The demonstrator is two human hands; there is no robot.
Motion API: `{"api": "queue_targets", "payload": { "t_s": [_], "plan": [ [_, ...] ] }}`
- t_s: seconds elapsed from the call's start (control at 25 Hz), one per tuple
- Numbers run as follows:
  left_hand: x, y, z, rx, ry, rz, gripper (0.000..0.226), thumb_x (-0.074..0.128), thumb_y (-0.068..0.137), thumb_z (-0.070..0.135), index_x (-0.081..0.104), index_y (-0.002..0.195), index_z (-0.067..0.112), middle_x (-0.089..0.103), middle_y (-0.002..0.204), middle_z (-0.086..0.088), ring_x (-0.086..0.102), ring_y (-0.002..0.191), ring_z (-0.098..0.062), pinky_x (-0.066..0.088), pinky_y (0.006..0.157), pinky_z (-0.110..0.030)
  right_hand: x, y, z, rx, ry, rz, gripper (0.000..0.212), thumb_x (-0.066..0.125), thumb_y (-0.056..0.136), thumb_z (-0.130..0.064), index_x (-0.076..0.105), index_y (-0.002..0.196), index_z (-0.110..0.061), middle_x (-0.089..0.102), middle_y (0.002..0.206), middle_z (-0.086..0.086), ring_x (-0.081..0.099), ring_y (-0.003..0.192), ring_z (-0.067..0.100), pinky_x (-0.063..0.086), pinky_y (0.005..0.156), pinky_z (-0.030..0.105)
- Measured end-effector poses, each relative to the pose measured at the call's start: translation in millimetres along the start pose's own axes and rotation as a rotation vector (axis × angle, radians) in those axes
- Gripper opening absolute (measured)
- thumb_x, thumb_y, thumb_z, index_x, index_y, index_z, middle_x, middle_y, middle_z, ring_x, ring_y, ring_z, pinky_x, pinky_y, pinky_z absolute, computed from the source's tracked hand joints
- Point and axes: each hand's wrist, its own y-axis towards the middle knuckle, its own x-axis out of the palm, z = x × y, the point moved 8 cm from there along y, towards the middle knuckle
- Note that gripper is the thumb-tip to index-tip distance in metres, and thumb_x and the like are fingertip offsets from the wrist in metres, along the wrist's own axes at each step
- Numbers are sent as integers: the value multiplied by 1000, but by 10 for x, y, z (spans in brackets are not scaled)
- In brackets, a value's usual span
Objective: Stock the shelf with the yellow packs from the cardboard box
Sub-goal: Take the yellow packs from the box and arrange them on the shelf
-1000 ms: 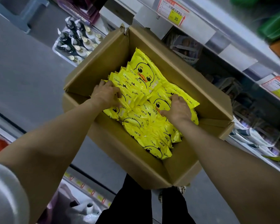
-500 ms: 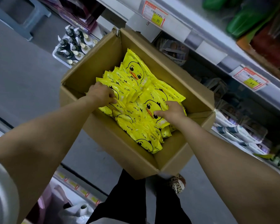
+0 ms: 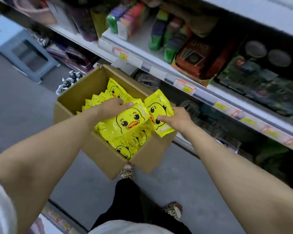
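An open cardboard box [image 3: 98, 154] stands on the grey floor beside the shelf [image 3: 161, 65], with several yellow duck-print packs [image 3: 123, 147] inside. My left hand [image 3: 112, 106] grips a stack of yellow packs [image 3: 127, 122], lifted above the box's contents. My right hand [image 3: 179, 120] pinches a single yellow pack [image 3: 159, 110], raised over the box's right edge, thumb on its front.
The white shelf tiers on the right hold coloured sponges [image 3: 159, 31], dark packets and price tags [image 3: 186, 86]. A grey plastic stool [image 3: 24, 51] and a tray of pump bottles [image 3: 69, 81] sit beyond the box. My feet in patterned shoes [image 3: 127, 171] stand near the box.
Both hands have lifted out of the box holding yellow packs; the right hand has carried one pack up to the right. The view has tilted up toward the shelf.
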Motion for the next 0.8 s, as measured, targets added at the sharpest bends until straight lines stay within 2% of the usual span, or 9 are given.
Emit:
{"api": "queue_targets", "payload": {
  "t_s": [0.08,0.12,0.16,0.24,0.32,0.44,0.64,0.72,0.8],
  "plan": [
    [202,-342,547,-36,-93,-68,94,53,79,76,40,143,9,39,151,-9,38,137,-31,35,106,-47,-469,-272,53,-41,12,53,28,84,74,-36,75,95,-19,76,93,1,72,87,19,57,83,38],
    [314,-507,854,-20,-103,-122,103,61,71,78,37,146,12,37,152,-6,37,139,-30,35,106,-46,-717,-411,87,-64,18,85,27,84,74,-37,75,92,-20,76,92,1,72,86,19,58,82,39],
    [395,-625,1134,20,-118,-174,111,71,57,80,43,142,14,47,145,-5,44,135,-29,39,104,-45,-944,-514,115,-90,18,116,25,84,74,-38,74,89,-21,76,90,0,71,85,18,57,81,38],
    [528,-797,1648,99,-182,-251,113,87,29,72,60,122,14,70,117,-5,66,110,-28,50,96,-46,-1431,-763,159,-133,18,187,22,83,74,-39,70,84,-24,75,88,-2,70,84,18,56,78,35],
    [575,-914,2138,176,-190,-249,92,95,36,52,63,114,14,75,101,-8,72,93,-30,56,85,-52,-1951,-1018,182,-178,53,267,25,85,73,-37,70,88,-24,75,92,0,71,87,20,57,82,39],
    [501,-1174,2952,337,-71,-181,58,90,64,29,63,111,10,75,97,-9,73,88,-29,59,80,-44,-2690,-1401,83,-263,93,382,38,87,71,-35,68,98,-16,74,94,2,71,86,21,58,83,43],
    [197,-1426,3964,498,131,-105,33,86,71,21,67,97,15,76,87,-2,74,78,-20,57,68,-31,-3634,-1810,-266,-422,158,559,40,87,66,-38,70,98,-21,74,91,-3,71,82,16,59,80,42],
    [42,-1432,4308,543,185,-68,28,84,72,19,68,94,17,76,81,0,74,72,-17,57,60,-28,-3941,-1892,-396,-473,213,622,36,88,69,-30,71,99,-23,75,91,-7,72,82,15,59,81,42],
    [-92,-1353,4610,592,239,-55,31,84,72,17,69,98,13,76,82,0,74,74,-17,59,65,-30,-4213,-1902,-492,-494,221,678,32,89,70,-24,71,96,-24,75,89,-6,73,83,17,60,80,43]
  ]
}}
